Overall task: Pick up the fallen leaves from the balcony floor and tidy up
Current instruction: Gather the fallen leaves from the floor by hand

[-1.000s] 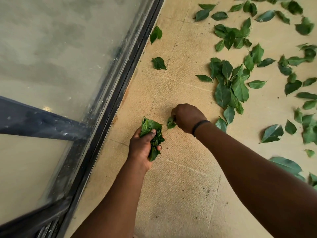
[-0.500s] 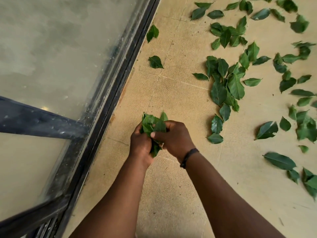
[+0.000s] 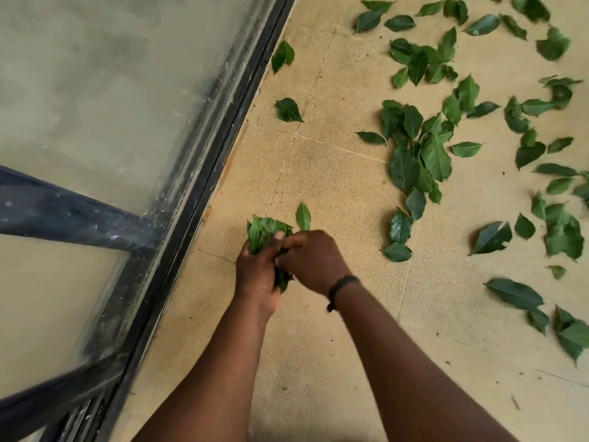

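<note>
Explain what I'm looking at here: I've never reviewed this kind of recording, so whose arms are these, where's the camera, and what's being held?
There is no machine: a person wears one camera on the head, looking down at their own two bare hands. The left hand grips a bunch of leaves. The right hand, with a dark band on its wrist, meets it and pinches a single leaf at the bunch. Under them is the tan balcony floor, with many loose green leaves scattered to the right. On the left runs a dark door frame with glass.
</note>
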